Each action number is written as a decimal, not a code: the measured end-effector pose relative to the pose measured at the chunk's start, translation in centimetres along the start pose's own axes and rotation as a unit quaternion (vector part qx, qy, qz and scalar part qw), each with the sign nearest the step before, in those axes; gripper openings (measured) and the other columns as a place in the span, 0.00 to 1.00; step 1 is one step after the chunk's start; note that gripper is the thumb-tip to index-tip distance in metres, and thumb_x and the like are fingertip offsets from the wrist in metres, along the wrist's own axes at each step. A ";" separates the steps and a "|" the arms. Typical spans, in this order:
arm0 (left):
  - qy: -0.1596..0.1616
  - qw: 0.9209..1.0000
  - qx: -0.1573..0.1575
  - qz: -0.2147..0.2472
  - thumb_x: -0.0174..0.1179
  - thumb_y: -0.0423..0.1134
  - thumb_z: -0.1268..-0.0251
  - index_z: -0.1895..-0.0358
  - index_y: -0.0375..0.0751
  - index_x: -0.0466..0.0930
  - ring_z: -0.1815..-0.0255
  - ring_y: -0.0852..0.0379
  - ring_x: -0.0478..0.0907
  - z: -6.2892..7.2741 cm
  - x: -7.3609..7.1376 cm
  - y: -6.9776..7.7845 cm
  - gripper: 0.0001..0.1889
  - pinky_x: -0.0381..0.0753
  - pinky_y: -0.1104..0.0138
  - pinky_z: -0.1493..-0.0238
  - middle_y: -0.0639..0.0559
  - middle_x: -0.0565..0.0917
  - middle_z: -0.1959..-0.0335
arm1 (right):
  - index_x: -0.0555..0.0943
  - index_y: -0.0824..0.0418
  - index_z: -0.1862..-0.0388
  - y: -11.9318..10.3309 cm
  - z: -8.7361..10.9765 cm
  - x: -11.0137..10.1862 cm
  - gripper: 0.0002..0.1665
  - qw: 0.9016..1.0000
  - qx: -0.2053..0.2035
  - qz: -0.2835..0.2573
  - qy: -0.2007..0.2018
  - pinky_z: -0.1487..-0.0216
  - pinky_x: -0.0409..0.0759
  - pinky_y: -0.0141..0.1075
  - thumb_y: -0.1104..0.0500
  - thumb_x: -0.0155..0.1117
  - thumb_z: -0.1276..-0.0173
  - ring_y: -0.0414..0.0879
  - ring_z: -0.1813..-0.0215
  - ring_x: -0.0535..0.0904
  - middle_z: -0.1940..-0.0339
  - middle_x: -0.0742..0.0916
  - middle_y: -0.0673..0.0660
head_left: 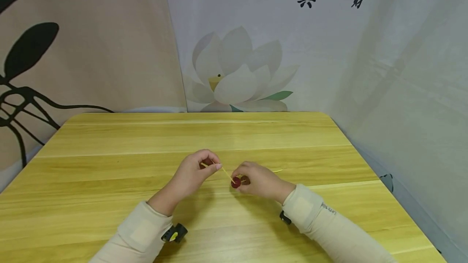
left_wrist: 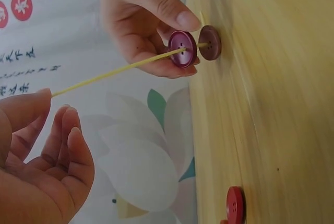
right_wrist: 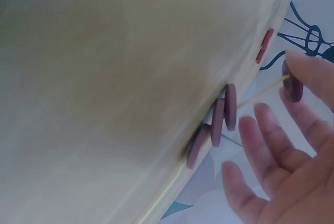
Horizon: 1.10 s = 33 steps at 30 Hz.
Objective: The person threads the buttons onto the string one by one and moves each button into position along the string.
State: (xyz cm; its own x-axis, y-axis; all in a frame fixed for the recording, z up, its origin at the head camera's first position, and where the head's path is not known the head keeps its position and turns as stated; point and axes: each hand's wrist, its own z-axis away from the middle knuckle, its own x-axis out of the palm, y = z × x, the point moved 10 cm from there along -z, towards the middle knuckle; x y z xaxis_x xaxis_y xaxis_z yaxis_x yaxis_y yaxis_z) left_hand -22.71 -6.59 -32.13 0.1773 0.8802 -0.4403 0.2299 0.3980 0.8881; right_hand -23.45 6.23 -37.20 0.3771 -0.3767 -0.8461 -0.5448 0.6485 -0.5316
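Observation:
Between thumb and finger, my left hand (head_left: 195, 168) pinches a yellow string (left_wrist: 115, 72). The string runs taut to a purplish-red button (left_wrist: 182, 49) and passes through one of its holes. My right hand (head_left: 258, 178) grips that button by its rim, thumb on one side. Behind it, a brownish button (left_wrist: 211, 43) is also on the string. In the right wrist view, several brownish buttons (right_wrist: 217, 122) stand tilted against each other at the table surface, with the string leading to them. Part of the string past them (right_wrist: 162, 192) lies on the table.
Red buttons (left_wrist: 236, 204) lie on the wooden table (head_left: 234, 230), past the left hand; the left hand mostly hides them in the head view. A fabric backdrop (head_left: 321, 64) with a printed lotus stands behind the table's far edge.

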 end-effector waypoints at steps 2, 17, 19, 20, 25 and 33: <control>0.000 1.000 -0.001 0.000 0.60 0.35 0.33 0.63 0.40 0.79 0.67 0.56 0.74 0.0 0.0 -0.1 0.03 0.75 0.62 0.63 0.50 0.80 0.65 | 0.81 0.60 0.50 0.1 0.0 0.1 0.17 1.000 -0.001 0.011 -0.001 0.53 0.79 0.31 0.59 0.70 0.37 0.45 0.53 0.80 0.52 0.81 0.52; 0.001 1.000 -0.005 -0.002 0.60 0.35 0.33 0.64 0.39 0.79 0.67 0.56 0.74 0.0 -0.2 -0.3 0.03 0.75 0.62 0.63 0.51 0.80 0.66 | 0.82 0.57 0.50 0.8 -0.4 0.2 0.17 0.997 0.007 0.074 -0.016 0.52 0.77 0.38 0.59 0.71 0.39 0.43 0.54 0.77 0.52 0.82 0.51; 0.001 1.000 -0.005 0.000 0.61 0.35 0.33 0.64 0.39 0.79 0.67 0.56 0.75 0.0 -0.2 -0.3 0.03 0.75 0.62 0.63 0.51 0.80 0.66 | 0.82 0.57 0.50 1.0 -0.4 0.2 0.17 0.997 0.013 0.076 -0.020 0.51 0.77 0.39 0.59 0.71 0.39 0.43 0.53 0.77 0.51 0.82 0.51; 0.001 1.000 -0.006 0.000 0.61 0.35 0.33 0.64 0.39 0.79 0.67 0.56 0.75 0.0 -0.2 -0.2 0.03 0.75 0.62 0.63 0.51 0.80 0.66 | 0.82 0.56 0.49 1.1 -0.5 0.2 0.18 0.997 0.017 0.076 -0.022 0.50 0.77 0.39 0.59 0.71 0.38 0.43 0.53 0.77 0.50 0.82 0.51; 0.001 1.000 -0.007 0.001 0.60 0.35 0.33 0.64 0.39 0.79 0.66 0.55 0.74 0.1 -0.2 -0.2 0.03 0.75 0.62 0.63 0.51 0.80 0.66 | 0.82 0.55 0.49 1.3 -0.6 0.4 0.18 0.996 0.023 0.086 -0.028 0.48 0.77 0.41 0.58 0.71 0.38 0.44 0.50 0.77 0.49 0.82 0.51; 0.001 1.000 -0.001 0.001 0.60 0.34 0.33 0.64 0.40 0.79 0.66 0.55 0.74 0.1 -0.3 -0.3 0.02 0.75 0.62 0.62 0.51 0.80 0.67 | 0.83 0.56 0.50 1.4 -0.7 0.4 0.17 0.996 0.025 0.085 -0.032 0.49 0.77 0.44 0.60 0.70 0.39 0.47 0.50 0.77 0.49 0.81 0.53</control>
State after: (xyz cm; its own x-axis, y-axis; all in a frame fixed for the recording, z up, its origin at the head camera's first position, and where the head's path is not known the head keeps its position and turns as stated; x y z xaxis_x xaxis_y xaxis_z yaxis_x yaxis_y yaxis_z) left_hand -22.78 -6.97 -32.27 0.1763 0.8814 -0.4382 0.2275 0.3966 0.8893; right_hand -24.60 6.51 -38.26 0.3304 -0.2169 -0.9186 -0.5673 0.7322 -0.3769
